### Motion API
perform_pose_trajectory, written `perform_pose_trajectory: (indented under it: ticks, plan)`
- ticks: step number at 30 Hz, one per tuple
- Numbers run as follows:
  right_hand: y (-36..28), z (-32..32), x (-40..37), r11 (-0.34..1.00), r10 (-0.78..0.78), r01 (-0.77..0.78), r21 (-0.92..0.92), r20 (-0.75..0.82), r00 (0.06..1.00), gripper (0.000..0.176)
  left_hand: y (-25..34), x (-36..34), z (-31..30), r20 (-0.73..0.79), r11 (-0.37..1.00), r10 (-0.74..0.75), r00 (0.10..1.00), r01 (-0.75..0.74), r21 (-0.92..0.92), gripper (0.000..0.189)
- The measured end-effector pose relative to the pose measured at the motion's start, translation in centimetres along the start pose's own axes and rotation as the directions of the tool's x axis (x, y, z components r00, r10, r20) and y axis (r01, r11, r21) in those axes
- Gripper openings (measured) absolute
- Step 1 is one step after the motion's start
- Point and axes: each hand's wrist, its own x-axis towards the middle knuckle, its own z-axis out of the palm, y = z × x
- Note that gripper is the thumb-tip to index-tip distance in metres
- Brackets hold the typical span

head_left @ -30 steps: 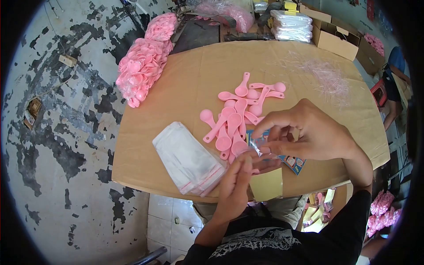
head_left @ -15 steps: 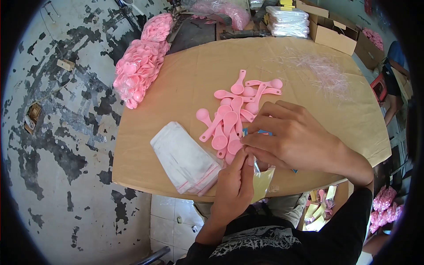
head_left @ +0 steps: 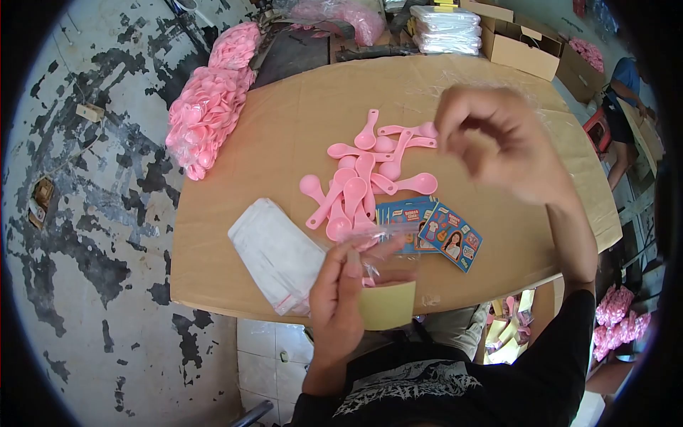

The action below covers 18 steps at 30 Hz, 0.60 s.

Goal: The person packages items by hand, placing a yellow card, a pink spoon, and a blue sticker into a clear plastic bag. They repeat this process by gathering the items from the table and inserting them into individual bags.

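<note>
My left hand [head_left: 334,302], at the table's near edge, pinches a clear plastic bag [head_left: 395,265] between thumb and fingers. A pale yellow card [head_left: 388,306] shows in its lower part, with a little pink beside it. My right hand [head_left: 498,139] is raised over the right half of the table, fingers curled and smeared by motion; whether they hold anything is not visible. Pink measuring spoons [head_left: 354,191] lie heaped in the middle. Blue printed cards [head_left: 452,238] lie just beyond the bag. A stack of white-looking plastic bags [head_left: 274,249] rests to the left.
Thin clear strips [head_left: 455,80] lie behind my right hand. Bulging bags of pink spoons [head_left: 210,107] stand at the table's left edge. Cardboard boxes [head_left: 523,50] and stacked clear packs [head_left: 447,30] sit at the back. Another person [head_left: 626,89] is at the far right.
My right hand has left the bag and moved up and right over the table. My left hand has shifted left with the bag. The blue cards are now uncovered.
</note>
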Motion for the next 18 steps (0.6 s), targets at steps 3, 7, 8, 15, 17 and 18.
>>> perform_pose_trajectory:
  ticks: [3,7,8,15,17,18]
  plan:
    - [0.1,-0.6,0.2,0.989,-0.121,0.117,-0.085,-0.035,0.992,0.016,0.6,0.7,-0.1,-0.040,0.996,0.041,0.998,-0.038,0.084,0.036]
    - [-0.8,4.2,-0.2,0.873,-0.401,0.370,-0.318,-0.034,0.916,0.020,0.7,0.9,-0.8,-0.030,0.919,0.092,0.995,-0.073,0.387,0.036]
    - [-0.7,4.7,-0.4,0.849,-0.419,0.380,-0.367,-0.031,0.907,0.021,0.6,0.8,-0.8,-0.020,0.896,0.103,0.994,-0.084,0.436,0.037]
    - [0.5,6.0,-1.1,0.825,-0.309,0.300,-0.479,0.061,0.949,0.019,-0.5,0.5,0.3,-0.002,0.855,0.105,0.994,-0.090,0.511,0.035]
    - [0.4,6.2,-1.3,0.838,-0.261,0.255,-0.482,0.056,0.964,0.015,-0.1,0.3,0.2,0.031,0.778,0.051,0.998,-0.059,0.625,0.035]
    - [0.3,6.0,-1.2,0.891,-0.234,0.234,-0.389,0.050,0.971,0.012,-0.2,0.2,0.2,0.073,0.775,0.097,0.993,-0.121,0.621,0.036]
